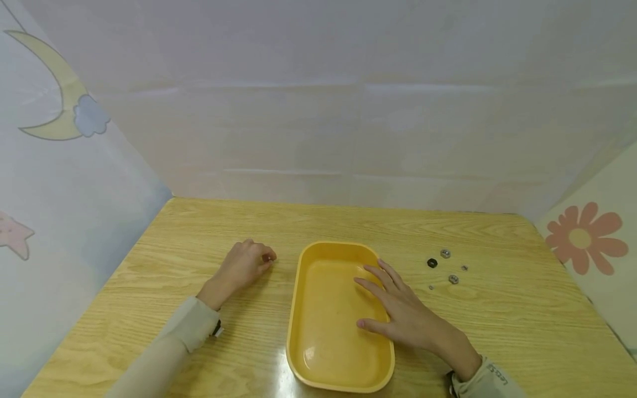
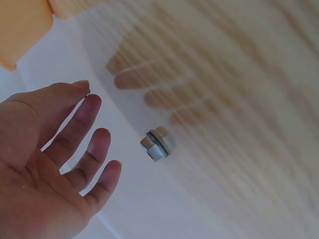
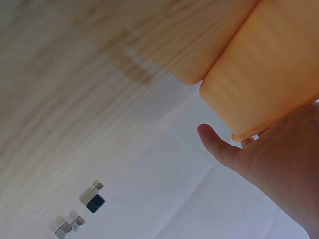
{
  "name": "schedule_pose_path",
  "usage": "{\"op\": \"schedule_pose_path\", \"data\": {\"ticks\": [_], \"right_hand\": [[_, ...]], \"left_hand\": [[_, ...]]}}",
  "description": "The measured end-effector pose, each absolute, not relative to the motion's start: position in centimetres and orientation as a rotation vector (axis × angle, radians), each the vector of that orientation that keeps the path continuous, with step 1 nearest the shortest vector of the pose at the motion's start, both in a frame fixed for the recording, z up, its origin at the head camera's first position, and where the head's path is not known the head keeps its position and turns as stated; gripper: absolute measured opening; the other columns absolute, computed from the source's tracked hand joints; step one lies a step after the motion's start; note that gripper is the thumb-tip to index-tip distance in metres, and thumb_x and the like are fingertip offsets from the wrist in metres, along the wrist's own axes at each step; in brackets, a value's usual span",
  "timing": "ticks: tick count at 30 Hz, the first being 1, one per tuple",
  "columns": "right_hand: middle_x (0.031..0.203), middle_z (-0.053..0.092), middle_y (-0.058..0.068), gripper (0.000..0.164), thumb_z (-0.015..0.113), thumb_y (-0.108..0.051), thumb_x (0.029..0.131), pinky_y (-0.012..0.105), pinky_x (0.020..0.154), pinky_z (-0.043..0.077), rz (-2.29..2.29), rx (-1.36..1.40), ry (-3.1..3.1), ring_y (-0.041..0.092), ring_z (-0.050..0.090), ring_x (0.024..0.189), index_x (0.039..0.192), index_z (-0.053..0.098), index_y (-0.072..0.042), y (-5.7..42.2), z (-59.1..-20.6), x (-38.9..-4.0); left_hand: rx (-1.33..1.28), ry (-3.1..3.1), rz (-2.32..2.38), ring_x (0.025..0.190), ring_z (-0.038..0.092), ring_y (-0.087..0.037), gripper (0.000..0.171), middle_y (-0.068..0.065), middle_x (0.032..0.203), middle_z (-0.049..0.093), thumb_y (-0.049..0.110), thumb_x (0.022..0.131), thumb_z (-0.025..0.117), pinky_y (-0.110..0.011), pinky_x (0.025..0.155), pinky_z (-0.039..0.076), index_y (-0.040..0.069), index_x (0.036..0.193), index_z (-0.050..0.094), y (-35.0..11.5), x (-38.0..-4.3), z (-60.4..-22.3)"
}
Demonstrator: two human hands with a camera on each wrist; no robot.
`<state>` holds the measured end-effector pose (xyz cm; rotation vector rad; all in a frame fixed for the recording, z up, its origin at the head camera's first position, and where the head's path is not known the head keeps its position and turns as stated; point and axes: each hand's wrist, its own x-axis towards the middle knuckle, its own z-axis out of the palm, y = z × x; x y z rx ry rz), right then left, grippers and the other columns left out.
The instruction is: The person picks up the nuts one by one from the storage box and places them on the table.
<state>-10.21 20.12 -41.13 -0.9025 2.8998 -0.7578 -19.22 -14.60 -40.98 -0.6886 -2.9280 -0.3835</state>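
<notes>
My left hand [image 1: 244, 262] is low over the table, left of the yellow tray [image 1: 297, 309]. In the left wrist view, its thumb and index fingertip pinch a tiny metal piece [image 2: 88, 92], mostly hidden between them. A silver hex nut [image 2: 155, 145] stands on the table near the left fingers; the hand covers it in the head view. My right hand [image 1: 405, 315] reaches across the tray's right rim with its fingers spread and holds nothing. Its fingertips are above the tray's inside.
Right of the tray lie a black hex nut [image 1: 432, 263], a silver nut [image 1: 445, 253], another silver nut [image 1: 453, 279] and smaller metal pieces [image 1: 465, 268]. The wooden table [image 1: 239, 359] meets a pale wall covering [image 1: 318, 143] at its back edge.
</notes>
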Motion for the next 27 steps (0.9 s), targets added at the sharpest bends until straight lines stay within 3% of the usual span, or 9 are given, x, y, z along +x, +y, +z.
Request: {"op": "schedule_pose_path", "data": {"ticks": [9,27], "right_hand": [[0.159,0.030,0.013,0.068,0.066,-0.048,0.091,0.076,0.102,0.032,-0.760,-0.903,2.900,0.044,0.013,0.150,0.148,0.046,-0.016,20.20,-41.28,-10.21],[0.159,0.031,0.014,0.067,0.065,-0.047,0.092,0.076,0.101,0.033,-0.747,-0.906,2.911,0.044,0.014,0.150,0.148,0.046,-0.017,20.20,-41.31,-10.13]], "left_hand": [[-0.742,-2.973,-0.402,0.082,0.068,-0.019,0.010,-0.003,0.090,0.076,0.008,0.087,0.075,-0.039,0.076,0.055,0.012,0.096,0.078,-14.66,-19.40,-41.28],[-0.739,-3.009,-0.415,0.084,0.065,-0.021,0.012,-0.004,0.093,0.073,0.009,0.089,0.073,-0.045,0.078,0.053,0.011,0.100,0.077,-14.73,-19.24,-41.37]]}}
